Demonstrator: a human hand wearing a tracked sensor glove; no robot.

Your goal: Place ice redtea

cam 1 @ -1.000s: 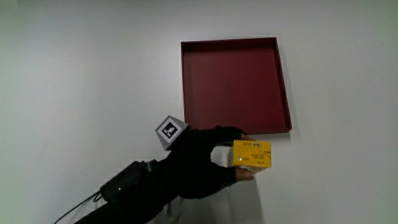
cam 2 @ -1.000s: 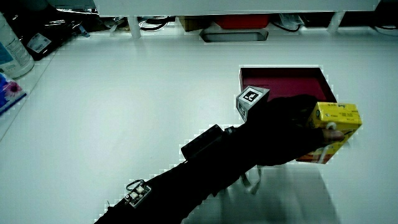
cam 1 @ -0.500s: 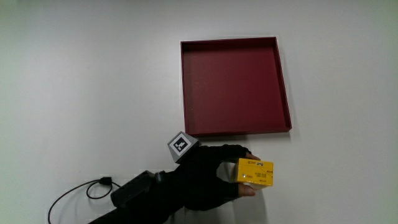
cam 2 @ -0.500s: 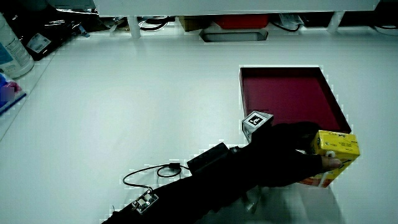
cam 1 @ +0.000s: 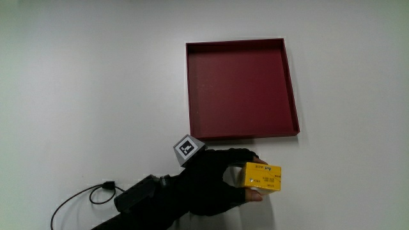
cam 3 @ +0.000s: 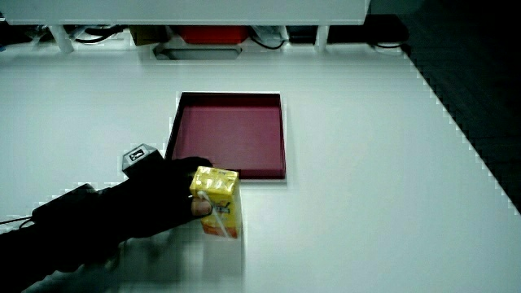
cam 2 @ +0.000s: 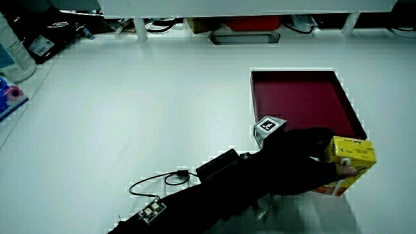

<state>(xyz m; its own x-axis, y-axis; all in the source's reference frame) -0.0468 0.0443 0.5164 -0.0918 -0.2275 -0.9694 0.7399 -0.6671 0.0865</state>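
1 yellow ice redtea carton [cam 1: 262, 177] sits clasped upright in the curled fingers of the hand [cam 1: 214, 181], just nearer the person than the red tray [cam 1: 293, 96], so a careless release could tip it over.

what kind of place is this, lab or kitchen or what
Most likely a lab or recording bench: a bare white table, a gloved hand wearing a patterned tracking cube and trailing a cable, and cables and gear under the low partition.
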